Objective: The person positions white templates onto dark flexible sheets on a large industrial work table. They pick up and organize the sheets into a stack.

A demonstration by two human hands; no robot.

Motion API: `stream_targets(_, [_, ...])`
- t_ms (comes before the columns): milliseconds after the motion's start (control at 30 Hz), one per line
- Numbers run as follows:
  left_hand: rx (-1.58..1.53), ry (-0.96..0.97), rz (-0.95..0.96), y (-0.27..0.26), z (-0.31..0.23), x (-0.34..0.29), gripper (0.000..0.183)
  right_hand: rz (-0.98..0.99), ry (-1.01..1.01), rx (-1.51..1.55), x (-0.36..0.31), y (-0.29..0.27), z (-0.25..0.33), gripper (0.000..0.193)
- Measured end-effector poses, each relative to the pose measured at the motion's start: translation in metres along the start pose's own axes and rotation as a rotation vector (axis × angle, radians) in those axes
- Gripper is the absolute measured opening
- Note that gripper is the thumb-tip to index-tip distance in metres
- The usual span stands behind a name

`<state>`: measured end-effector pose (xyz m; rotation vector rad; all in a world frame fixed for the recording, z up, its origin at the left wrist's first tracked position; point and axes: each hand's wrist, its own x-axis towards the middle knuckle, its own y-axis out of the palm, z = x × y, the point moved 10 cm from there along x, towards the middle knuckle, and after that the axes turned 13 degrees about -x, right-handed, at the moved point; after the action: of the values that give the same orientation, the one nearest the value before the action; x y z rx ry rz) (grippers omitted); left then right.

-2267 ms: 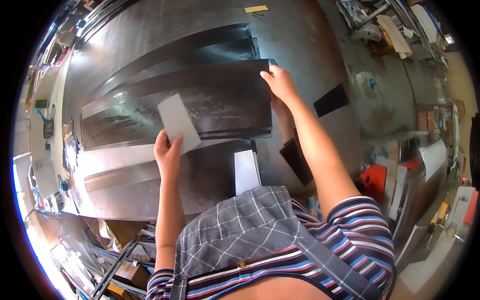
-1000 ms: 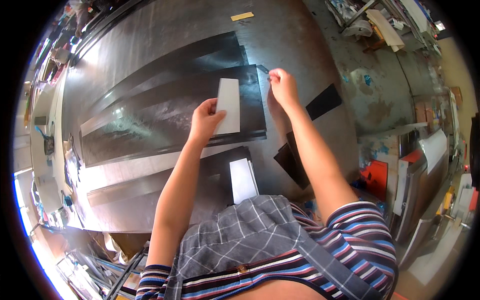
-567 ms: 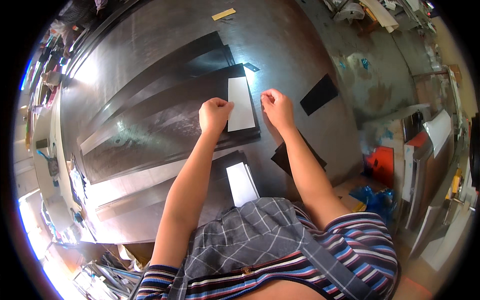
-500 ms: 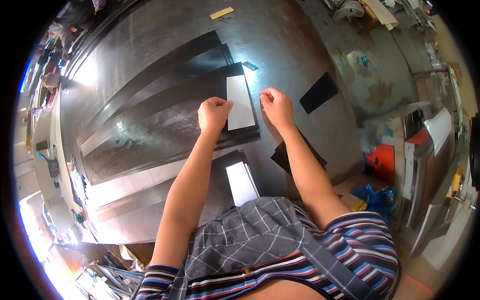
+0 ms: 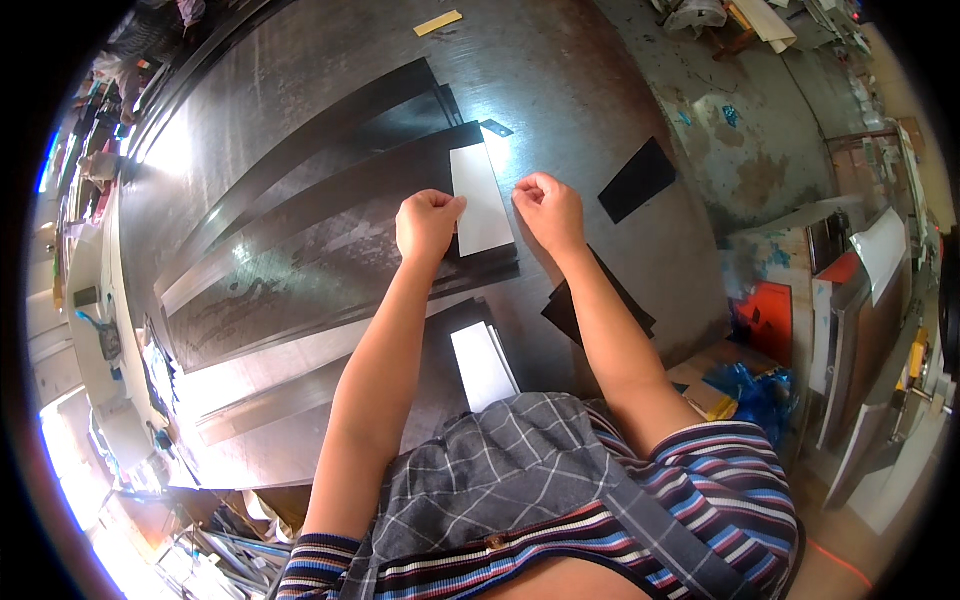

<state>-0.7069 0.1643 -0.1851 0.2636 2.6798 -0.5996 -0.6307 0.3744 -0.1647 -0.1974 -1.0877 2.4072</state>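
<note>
White and flat, a rectangular sheet (image 5: pixel 482 203) is held in the grip of the left hand (image 5: pixel 427 228), pinched between thumb and fingers at its left long edge. Just beside its right edge is the right hand (image 5: pixel 551 212) — that grip is closed, thumb drawn against curled fingers. The rectangular sheet is over the right end of a long dark panel (image 5: pixel 330 250); whether it lies fully flat there cannot be told.

A small dark plate (image 5: pixel 497 128) sits at the far right corner of that panel. Beyond are more long dark panels (image 5: pixel 350 115), their ends overlapping, and farther off a short yellow strip (image 5: pixel 438 23). Nearer the body, a small stack of white sheets (image 5: pixel 478 362) rests on the right end of another long dark panel (image 5: pixel 435 345).

Right of the right hand, a black four-sided piece (image 5: pixel 638 180) lies alone on the dark, glossy tabletop (image 5: pixel 560 70), while further black pieces (image 5: pixel 563 317) show partly under the right forearm. Past the tabletop's right side stand a red panel (image 5: pixel 770 315) and crumpled blue plastic (image 5: pixel 760 395) — both near the person's striped sleeve (image 5: pixel 720 470).
</note>
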Motion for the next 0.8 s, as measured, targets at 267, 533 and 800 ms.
stream_targets(267, [0.052, -0.014, -0.001, 0.0, 0.0, -0.001, 0.021, 0.109, -0.02, -0.231, -0.005, -0.001, 0.025, 0.03])
stream_targets(533, [0.419, 0.183, -0.037, -0.004, -0.035, -0.009, 0.03, 0.06, -0.127, -0.283, -0.004, 0.003, 0.039, 0.026])
stream_targets(800, [0.402, 0.217, 0.035, -0.005, -0.03, 0.001, 0.036, -0.031, -0.555, -0.363, -0.024, 0.005, 0.075, 0.017])
